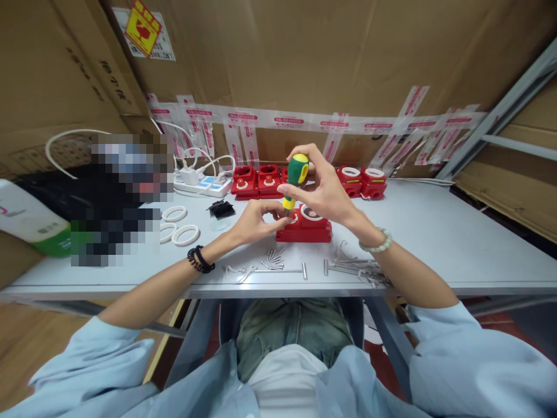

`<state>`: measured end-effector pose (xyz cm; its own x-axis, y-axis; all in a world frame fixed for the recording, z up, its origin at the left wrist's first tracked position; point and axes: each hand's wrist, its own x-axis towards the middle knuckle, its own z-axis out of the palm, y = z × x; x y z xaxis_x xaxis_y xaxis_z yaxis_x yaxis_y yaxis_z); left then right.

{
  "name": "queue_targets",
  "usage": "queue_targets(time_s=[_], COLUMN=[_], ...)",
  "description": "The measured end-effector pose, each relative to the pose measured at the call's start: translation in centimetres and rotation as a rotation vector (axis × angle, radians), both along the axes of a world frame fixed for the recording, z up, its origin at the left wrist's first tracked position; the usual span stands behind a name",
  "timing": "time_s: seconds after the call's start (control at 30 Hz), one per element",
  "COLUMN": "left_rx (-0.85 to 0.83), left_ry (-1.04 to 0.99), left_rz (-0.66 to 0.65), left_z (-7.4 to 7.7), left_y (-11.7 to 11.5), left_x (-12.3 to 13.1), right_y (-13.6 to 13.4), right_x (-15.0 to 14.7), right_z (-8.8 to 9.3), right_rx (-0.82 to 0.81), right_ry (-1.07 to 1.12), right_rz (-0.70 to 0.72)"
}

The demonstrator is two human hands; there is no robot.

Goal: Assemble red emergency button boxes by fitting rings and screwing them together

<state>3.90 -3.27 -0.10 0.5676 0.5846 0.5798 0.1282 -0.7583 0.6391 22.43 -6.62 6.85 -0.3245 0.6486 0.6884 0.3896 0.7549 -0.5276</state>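
Note:
My right hand [324, 188] grips a green and yellow screwdriver [298, 170], held upright with its tip pointing down at the left part of a red box [304, 234]. A white ring [311, 213] surrounds a dark round window on top of this box. My left hand [259, 222] is closed in a pinch by the screwdriver's tip, at the box's left end; what its fingertips hold, if anything, is hidden. Nearer me lie several loose screws [274, 259] and a metal T-shaped rod [303, 270] with white string.
More red boxes [267, 183] stand in a row along the cardboard wall. White rings [185, 234] and small black pieces [221, 208] lie at left, before a power strip [204, 184]. More T-shaped rods [348, 267] lie near the front edge at right.

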Motion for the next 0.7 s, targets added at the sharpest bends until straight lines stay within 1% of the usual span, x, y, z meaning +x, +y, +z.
queue_targets(time_s=[0.1, 0.17, 0.23, 0.3, 0.37, 0.4, 0.47, 0.57, 0.7], left_rx=[0.124, 0.138, 0.107, 0.089, 0.097, 0.106, 0.117, 0.111, 0.096], left_ry=[0.078, 0.179, 0.261, 0.287, 0.289, 0.292, 0.300, 0.320, 0.361], left_rz=[0.032, 0.013, -0.039, -0.074, -0.067, -0.055, -0.038, -0.028, -0.015], left_z=[-0.4, -0.8, -1.3, -1.6, -1.8, -1.9, -1.8, -1.7, -1.6], left_y=[0.5, 0.9, 1.2, 1.4, 1.5, 1.5, 1.4, 1.3, 1.3], left_x=[-0.2, -0.4, -0.5, -0.5, -0.5, -0.5, -0.4, -0.4, -0.4], right_y=[-0.2, -0.4, -0.7, -0.9, -1.0, -1.1, -1.2, -1.3, -1.6], right_x=[-0.6, -0.7, -0.4, 0.0, 0.2, 0.3, 0.2, -0.3, -0.9], right_z=[-0.5, -0.4, 0.0, 0.5, 0.9, 1.1, 1.1, 0.8, 0.2], right_rx=[0.007, 0.011, -0.002, -0.070, -0.162, -0.193, -0.207, -0.139, -0.086], right_ry=[-0.007, -0.016, -0.033, -0.062, -0.080, -0.077, -0.050, -0.006, 0.023], right_rz=[-0.025, 0.003, 0.076, 0.199, 0.315, 0.337, 0.293, 0.140, 0.022])
